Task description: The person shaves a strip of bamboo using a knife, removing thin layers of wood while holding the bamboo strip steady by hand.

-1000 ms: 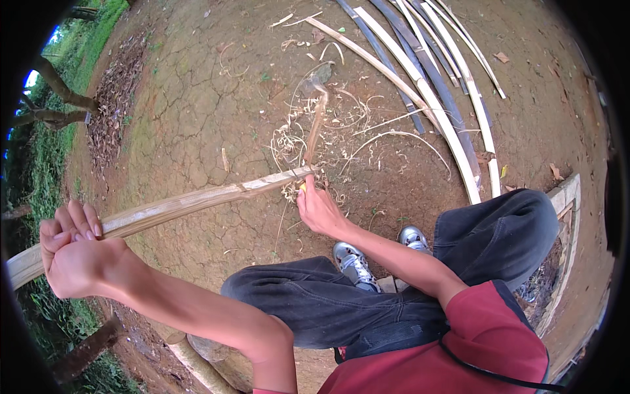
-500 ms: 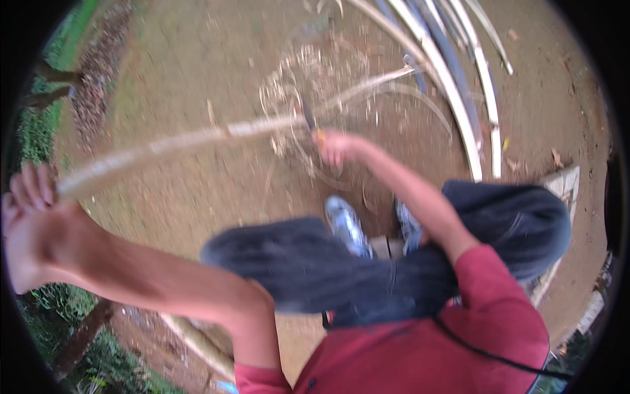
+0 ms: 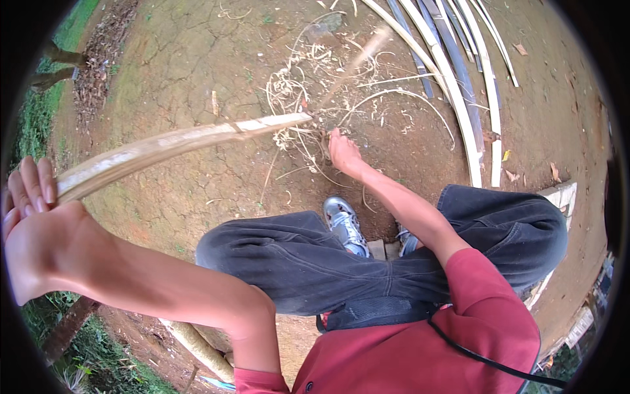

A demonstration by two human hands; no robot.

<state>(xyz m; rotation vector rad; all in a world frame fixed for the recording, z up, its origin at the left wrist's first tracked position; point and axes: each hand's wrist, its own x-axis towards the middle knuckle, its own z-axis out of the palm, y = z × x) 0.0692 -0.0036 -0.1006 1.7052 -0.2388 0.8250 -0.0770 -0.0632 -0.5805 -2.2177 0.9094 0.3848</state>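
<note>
A long pale bamboo strip (image 3: 170,146) stretches from the far left toward the middle, sloping up to the right. My left hand (image 3: 33,197) grips its left end, fingers folded over the top edge. Beyond the middle, the strip's thin far part (image 3: 357,62) is smeared by motion. My right hand (image 3: 344,152) is closed in a fist just right of and below the strip's middle, apart from it. The knife in that fist is mostly hidden now; its dark blade and orange handle showed more plainly earlier.
Curly shavings (image 3: 289,88) litter the brown soil around the strip. Several long split strips (image 3: 453,85) lie at the upper right. My shoe (image 3: 346,226) rests below the right hand. A pale log (image 3: 197,348) lies at the lower left, beside green plants.
My right hand has shifted slightly right and down, away from the strip, and the knife has turned mostly out of sight. The strip's far part has swung upward. My left hand keeps its grip.
</note>
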